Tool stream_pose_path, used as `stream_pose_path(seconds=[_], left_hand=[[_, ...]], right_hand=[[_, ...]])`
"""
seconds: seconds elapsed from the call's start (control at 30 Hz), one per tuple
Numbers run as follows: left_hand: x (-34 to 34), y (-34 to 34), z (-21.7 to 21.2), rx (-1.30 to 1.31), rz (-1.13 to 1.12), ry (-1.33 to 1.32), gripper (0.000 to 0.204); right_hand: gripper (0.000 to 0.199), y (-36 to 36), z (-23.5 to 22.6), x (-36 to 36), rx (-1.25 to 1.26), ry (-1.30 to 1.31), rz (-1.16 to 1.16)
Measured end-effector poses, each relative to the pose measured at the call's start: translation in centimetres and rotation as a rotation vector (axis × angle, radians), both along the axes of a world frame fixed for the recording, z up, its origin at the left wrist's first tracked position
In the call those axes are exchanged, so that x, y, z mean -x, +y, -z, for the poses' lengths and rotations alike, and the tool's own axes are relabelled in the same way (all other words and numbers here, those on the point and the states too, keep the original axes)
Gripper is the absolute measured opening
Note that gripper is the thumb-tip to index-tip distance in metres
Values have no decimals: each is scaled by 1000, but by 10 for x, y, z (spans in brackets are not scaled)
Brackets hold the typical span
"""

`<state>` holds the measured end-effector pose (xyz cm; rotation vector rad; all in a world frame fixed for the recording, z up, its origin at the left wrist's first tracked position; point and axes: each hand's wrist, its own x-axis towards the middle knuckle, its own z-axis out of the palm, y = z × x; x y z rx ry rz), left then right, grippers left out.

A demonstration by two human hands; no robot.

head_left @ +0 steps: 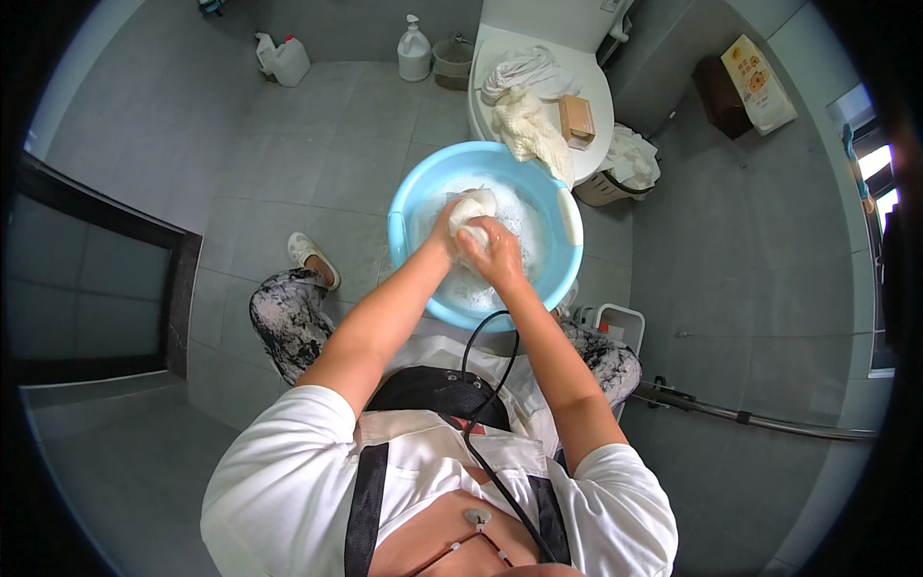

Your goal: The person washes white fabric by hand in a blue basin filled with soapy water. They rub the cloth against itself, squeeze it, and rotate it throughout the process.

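Over a light blue basin [405, 197] of sudsy water [524, 226], both my hands grip a bunched white wet cloth [475, 205]. My left hand [446, 225] is closed around its left side. From the right, my right hand [494, 252] wraps over the lower part, its fingers curled against the cloth. The two hands are close together, just above the foam. What kind of cloth it is, folded up like this, I cannot tell.
Behind the basin, a toilet lid [538, 43] bears a cream knitted cloth [529, 130], white fabric [527, 72] and a brown box [577, 121]. A pump bottle [413, 53] and white jug [286, 62] stand by the far wall. A laundry basket [601, 189] is to the right.
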<state>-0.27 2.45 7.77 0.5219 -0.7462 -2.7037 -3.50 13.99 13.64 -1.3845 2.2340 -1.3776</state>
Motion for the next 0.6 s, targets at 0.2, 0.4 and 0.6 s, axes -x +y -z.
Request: stream_pose_path(seconds=[0.2,0.4,0.6], left_hand=[[-2,23,-29,-133,-138,-316,18],[-2,29,-5,107,-180,-323,8],[-12,-8,13,393,-268,-399,38]], right_hand=[[21,-16,9,5,-91,26,250],[25,1,43,49,-402,103,330],[26,16,46,72,-496,184,257]])
